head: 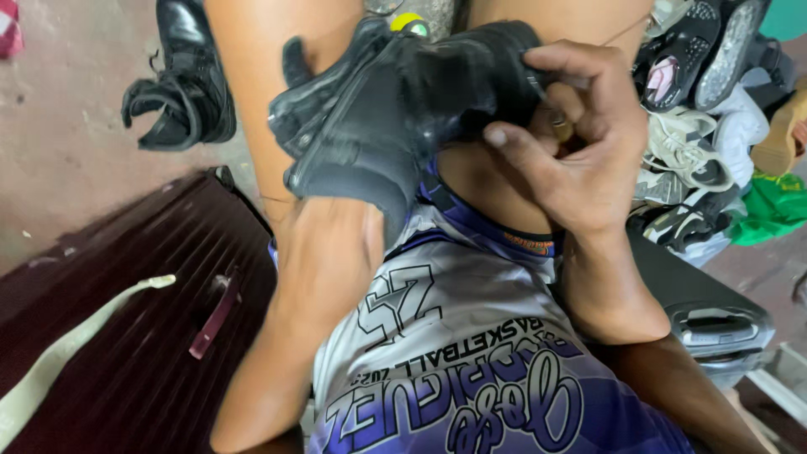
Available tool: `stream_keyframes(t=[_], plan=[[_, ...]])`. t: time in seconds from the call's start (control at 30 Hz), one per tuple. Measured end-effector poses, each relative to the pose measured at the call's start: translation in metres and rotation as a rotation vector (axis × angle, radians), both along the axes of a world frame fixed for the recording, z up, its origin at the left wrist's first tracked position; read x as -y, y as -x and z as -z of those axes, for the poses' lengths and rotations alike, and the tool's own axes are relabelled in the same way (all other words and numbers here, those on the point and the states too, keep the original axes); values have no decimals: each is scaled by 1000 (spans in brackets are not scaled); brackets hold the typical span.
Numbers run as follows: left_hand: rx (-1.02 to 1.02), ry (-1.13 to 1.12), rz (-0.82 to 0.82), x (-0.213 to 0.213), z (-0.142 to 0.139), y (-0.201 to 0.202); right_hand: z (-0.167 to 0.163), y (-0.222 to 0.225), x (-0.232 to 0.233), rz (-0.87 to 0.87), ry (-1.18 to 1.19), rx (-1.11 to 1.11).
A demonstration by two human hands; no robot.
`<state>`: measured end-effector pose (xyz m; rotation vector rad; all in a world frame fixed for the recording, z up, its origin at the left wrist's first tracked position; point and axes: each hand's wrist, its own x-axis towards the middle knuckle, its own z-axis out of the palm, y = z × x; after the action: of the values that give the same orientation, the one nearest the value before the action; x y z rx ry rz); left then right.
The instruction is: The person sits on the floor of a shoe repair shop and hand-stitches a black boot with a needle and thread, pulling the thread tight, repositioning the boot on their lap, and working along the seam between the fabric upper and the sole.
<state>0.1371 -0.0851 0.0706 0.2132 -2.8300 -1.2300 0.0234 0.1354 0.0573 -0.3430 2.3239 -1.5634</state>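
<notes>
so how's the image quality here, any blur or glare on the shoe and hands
Head view: soft, even daylight with no hard shadows. The black shoe is slightly soft and shows dull sheen, no real glare. The right hand is fairly sharp; the left hand is close to the lens and smeared. The shoe pile at the right edge is stretched by the wide lens.

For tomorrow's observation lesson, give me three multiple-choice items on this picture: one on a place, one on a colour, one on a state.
1. Where does the pile of shoes lie?
A. right of the person
B. on the suitcase
C. in the person's lap

2. What colour is the ribbed suitcase?
A. green
B. dark maroon
C. white

3. How is the black shoe held?
A. it lies untouched on the floor
B. both hands grip it
C. it hangs from a hook

Answers: 1 A, the heap sits at the right edge. 2 B, its ribbed shell is dark maroon. 3 B, the right hand pinches one end and the left hand holds it underneath.
</notes>
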Motion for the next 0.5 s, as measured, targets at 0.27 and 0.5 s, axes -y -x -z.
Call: stream_keyframes(t=[0.27,0.5], plan=[[159,72,163,11,51,-9,-4,6,-18,-91,-64,-94],[-5,23,91,3,51,9,-22,15,-26,-219,-265,-107]])
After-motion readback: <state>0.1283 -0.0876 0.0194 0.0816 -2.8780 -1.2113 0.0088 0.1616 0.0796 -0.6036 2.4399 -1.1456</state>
